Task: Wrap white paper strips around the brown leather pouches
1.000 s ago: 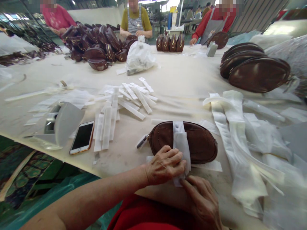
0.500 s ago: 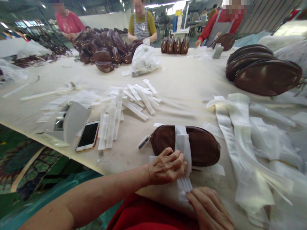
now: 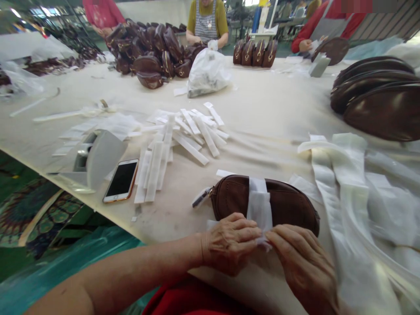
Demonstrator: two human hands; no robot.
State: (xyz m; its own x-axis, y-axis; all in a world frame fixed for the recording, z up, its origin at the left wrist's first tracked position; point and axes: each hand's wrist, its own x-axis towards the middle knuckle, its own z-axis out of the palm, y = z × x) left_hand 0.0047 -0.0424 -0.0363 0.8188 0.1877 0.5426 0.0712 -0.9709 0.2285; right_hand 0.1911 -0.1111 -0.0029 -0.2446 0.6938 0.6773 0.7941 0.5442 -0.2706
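Note:
A dark brown oval bag (image 3: 290, 203) lies on the table in front of me, its zip pull wrapped in clear plastic at the left end. Round its middle runs a translucent white wrapping strip (image 3: 259, 205). My left hand (image 3: 234, 243) rests at the bag's near edge, fingers curled onto the strip's lower end. From the other side my right hand (image 3: 300, 258) pinches the same bunched end, thumb and fingers together. The fingertips of both hands almost meet there. Part of the strip under the fingers is hidden.
White paper strips (image 3: 187, 135) lie loosely piled beyond the bag. A phone (image 3: 121, 181) and a grey tape dispenser (image 3: 98, 157) are at the left. White wrapping sheets (image 3: 351, 188) cover the right side. More brown bags (image 3: 383, 96) stand behind, with co-workers across the table.
My right hand has moved up and left to the bag's near edge, bringing the strip's loose end up with it. My left hand has shifted slightly down. The view has tilted and turned.

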